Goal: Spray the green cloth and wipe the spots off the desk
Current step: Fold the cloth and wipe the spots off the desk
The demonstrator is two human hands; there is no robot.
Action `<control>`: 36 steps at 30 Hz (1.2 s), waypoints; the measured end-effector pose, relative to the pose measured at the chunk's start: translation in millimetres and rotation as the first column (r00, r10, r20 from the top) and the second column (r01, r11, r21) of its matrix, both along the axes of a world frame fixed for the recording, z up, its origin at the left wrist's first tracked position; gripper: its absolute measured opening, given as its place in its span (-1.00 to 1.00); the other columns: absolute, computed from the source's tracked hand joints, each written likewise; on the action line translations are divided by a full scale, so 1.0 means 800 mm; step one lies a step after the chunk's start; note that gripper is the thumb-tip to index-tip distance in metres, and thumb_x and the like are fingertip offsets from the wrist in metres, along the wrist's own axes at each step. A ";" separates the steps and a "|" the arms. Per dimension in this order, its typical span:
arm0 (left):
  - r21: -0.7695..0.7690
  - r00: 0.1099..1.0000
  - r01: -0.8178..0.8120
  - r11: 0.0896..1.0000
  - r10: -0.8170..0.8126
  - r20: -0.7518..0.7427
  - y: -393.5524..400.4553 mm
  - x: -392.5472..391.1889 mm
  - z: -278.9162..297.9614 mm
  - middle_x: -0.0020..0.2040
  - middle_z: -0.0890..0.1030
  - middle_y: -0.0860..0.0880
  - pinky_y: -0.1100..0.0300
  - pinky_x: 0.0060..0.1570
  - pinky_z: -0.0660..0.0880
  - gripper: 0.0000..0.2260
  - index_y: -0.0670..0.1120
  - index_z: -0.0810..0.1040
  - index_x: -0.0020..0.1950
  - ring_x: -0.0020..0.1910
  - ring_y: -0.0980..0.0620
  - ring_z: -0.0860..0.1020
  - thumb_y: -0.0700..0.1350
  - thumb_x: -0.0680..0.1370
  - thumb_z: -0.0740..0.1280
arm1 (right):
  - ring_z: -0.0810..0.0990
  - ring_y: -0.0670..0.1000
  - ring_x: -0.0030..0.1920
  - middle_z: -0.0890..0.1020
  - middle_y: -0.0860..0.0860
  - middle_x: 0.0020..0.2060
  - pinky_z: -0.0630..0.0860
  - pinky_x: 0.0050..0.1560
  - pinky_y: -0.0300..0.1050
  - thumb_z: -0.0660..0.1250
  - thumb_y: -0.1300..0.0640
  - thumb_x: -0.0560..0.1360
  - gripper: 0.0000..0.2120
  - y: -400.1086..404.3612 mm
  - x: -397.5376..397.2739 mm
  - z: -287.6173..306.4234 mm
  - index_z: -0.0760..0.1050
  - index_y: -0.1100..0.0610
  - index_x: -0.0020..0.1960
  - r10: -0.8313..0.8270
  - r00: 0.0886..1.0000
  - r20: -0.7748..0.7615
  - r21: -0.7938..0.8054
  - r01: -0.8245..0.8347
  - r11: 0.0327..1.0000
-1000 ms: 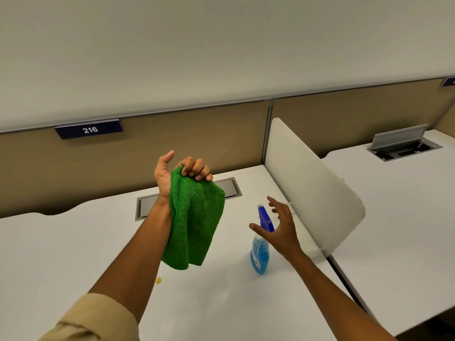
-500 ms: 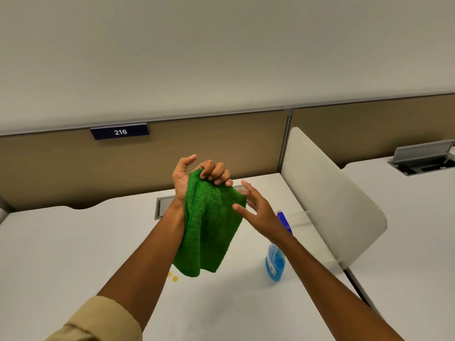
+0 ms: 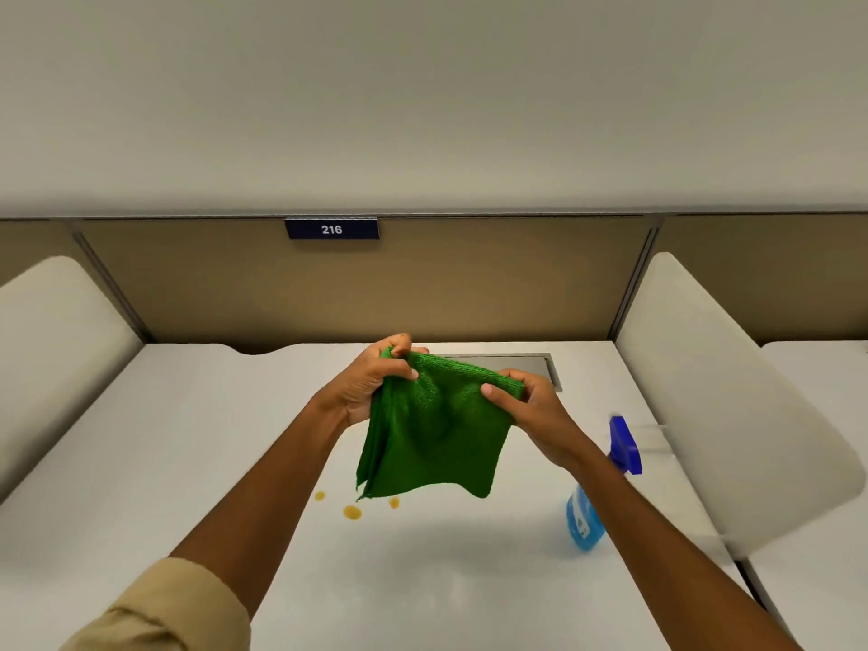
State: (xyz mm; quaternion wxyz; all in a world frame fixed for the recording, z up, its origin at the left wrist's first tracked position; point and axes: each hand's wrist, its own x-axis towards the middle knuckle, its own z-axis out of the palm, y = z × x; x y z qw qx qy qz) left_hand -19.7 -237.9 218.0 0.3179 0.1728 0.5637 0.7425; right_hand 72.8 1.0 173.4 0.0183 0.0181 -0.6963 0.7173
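I hold the green cloth (image 3: 437,439) up in the air above the white desk (image 3: 188,462), spread between both hands. My left hand (image 3: 371,382) pinches its upper left corner and my right hand (image 3: 530,411) grips its upper right edge. Below the cloth's hanging edge, three small orange-yellow spots (image 3: 352,511) mark the desk. The blue spray bottle (image 3: 587,509) stands on the desk to the right, partly hidden behind my right forearm.
White rounded divider panels stand at the left (image 3: 51,350) and right (image 3: 714,406) of the desk. A tan partition with a "216" sign (image 3: 331,229) closes the back. A grey cable hatch (image 3: 516,364) lies in the desk behind the cloth.
My right hand left the spray bottle and took hold of the cloth's right edge. The cloth now hangs spread between both hands. The view has swung left.
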 end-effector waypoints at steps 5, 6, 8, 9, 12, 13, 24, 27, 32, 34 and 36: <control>-0.291 0.993 -0.009 0.957 -0.026 -0.118 -0.018 0.000 -0.016 -0.04 0.51 -0.19 0.16 -0.27 0.61 -0.71 -0.10 0.37 -0.08 -0.13 -0.11 0.61 -0.51 0.53 0.21 | 0.68 0.07 -0.07 0.68 0.12 -0.14 0.63 -0.09 -0.10 0.46 -0.05 0.45 -0.79 -0.010 -0.005 -0.003 0.62 0.07 -0.03 0.005 1.000 0.015 0.067 -0.006 0.998; -0.341 0.988 -0.021 0.940 -0.034 -0.153 -0.020 0.001 -0.018 0.08 0.51 -0.21 0.11 -0.18 0.63 -0.74 -0.12 0.40 0.01 0.00 -0.17 0.62 -0.48 0.55 0.24 | 0.68 0.09 -0.06 0.67 0.15 -0.12 0.63 -0.07 -0.08 0.46 -0.05 0.45 -0.78 -0.010 -0.005 -0.005 0.62 0.08 -0.03 0.003 1.000 0.020 0.076 -0.005 0.997; -0.427 0.973 -0.073 0.901 -0.029 -0.227 -0.024 -0.001 -0.023 0.26 0.43 -0.24 -0.01 -0.02 0.65 -0.67 -0.12 0.42 0.20 0.21 -0.29 0.55 -0.44 0.53 0.32 | 0.67 0.09 -0.06 0.66 0.18 -0.12 0.63 -0.07 -0.08 0.45 -0.05 0.46 -0.77 -0.009 -0.004 -0.009 0.61 0.10 -0.02 0.000 1.000 0.031 0.097 -0.003 0.995; -0.453 0.969 -0.091 0.887 -0.026 -0.246 -0.025 -0.003 -0.026 0.29 0.43 -0.24 -0.05 0.03 0.64 -0.60 -0.10 0.42 0.27 0.24 -0.30 0.53 -0.43 0.52 0.35 | 0.67 0.08 -0.07 0.66 0.16 -0.13 0.62 -0.09 -0.10 0.45 -0.06 0.46 -0.77 -0.008 -0.003 -0.011 0.60 0.09 -0.03 -0.002 0.999 0.039 0.108 -0.002 0.994; -0.497 0.962 -0.124 0.859 -0.019 -0.273 -0.028 -0.008 -0.034 0.15 0.60 -0.30 -0.14 0.11 0.61 -0.65 -0.15 0.54 0.21 0.14 -0.26 0.61 -0.43 0.48 0.40 | 0.68 0.06 -0.06 0.68 0.08 -0.15 0.60 -0.14 -0.18 0.45 -0.08 0.42 -0.75 -0.005 0.001 -0.016 0.60 0.08 -0.04 -0.013 0.997 0.075 0.146 0.002 0.989; -0.520 0.955 -0.143 0.842 -0.021 -0.297 -0.029 -0.011 -0.037 0.07 0.65 -0.29 -0.14 0.12 0.61 -0.72 -0.17 0.60 0.13 0.08 -0.24 0.64 -0.41 0.47 0.42 | 0.69 0.05 -0.06 0.68 0.07 -0.16 0.59 -0.15 -0.20 0.45 -0.07 0.42 -0.75 -0.004 0.002 -0.018 0.60 0.08 -0.03 -0.016 0.996 0.087 0.160 0.002 0.987; -0.653 0.801 -0.421 0.630 -0.080 -0.594 -0.001 -0.048 -0.073 -0.08 0.69 -0.07 0.19 -0.10 0.53 -0.85 -0.14 0.73 0.00 -0.06 0.01 0.56 -0.22 0.44 0.52 | 0.65 0.10 -0.01 0.67 0.12 -0.09 0.60 -0.07 -0.09 0.43 0.13 0.50 -0.88 0.009 -0.018 -0.048 0.61 0.14 0.01 -0.111 0.982 0.153 0.361 0.049 0.931; -0.662 0.798 -0.425 0.617 -0.091 -0.596 0.010 -0.063 -0.084 -0.01 0.71 -0.11 0.06 0.01 0.58 -0.85 -0.14 0.72 0.04 0.00 -0.05 0.59 -0.23 0.47 0.49 | 0.63 0.07 -0.02 0.67 0.05 -0.10 0.60 -0.03 -0.04 0.44 0.13 0.50 -0.89 0.015 -0.032 -0.061 0.62 0.11 0.01 -0.183 0.971 0.157 0.451 0.095 0.887; -0.638 0.790 -0.438 0.633 -0.068 -0.610 0.029 -0.089 -0.104 -0.01 0.71 -0.11 0.15 0.02 0.53 -0.85 -0.16 0.72 0.04 0.00 -0.03 0.59 -0.27 0.48 0.46 | 0.60 -0.02 -0.07 0.65 -0.02 -0.13 0.52 -0.12 -0.26 0.47 0.14 0.47 -0.90 0.021 -0.055 -0.076 0.61 0.09 -0.02 -0.294 0.953 0.072 0.558 0.206 0.804; -0.627 0.785 -0.447 0.638 -0.057 -0.617 0.036 -0.100 -0.113 -0.03 0.71 -0.11 0.23 -0.03 0.49 -0.84 -0.17 0.73 0.02 -0.05 0.01 0.58 -0.29 0.47 0.46 | 0.58 -0.03 -0.09 0.64 -0.02 -0.13 0.45 -0.15 -0.36 0.46 0.16 0.47 -0.89 0.021 -0.063 -0.082 0.62 0.11 -0.02 -0.330 0.943 0.034 0.591 0.247 0.768; -0.623 0.787 -0.447 0.642 -0.048 -0.615 0.040 -0.111 -0.123 -0.04 0.71 -0.11 0.22 -0.02 0.52 -0.84 -0.17 0.73 0.01 -0.06 0.01 0.59 -0.31 0.46 0.47 | 0.55 -0.06 -0.10 0.63 -0.02 -0.12 0.39 -0.16 -0.44 0.46 0.18 0.47 -0.89 0.021 -0.070 -0.089 0.61 0.13 -0.01 -0.353 0.936 -0.004 0.623 0.278 0.731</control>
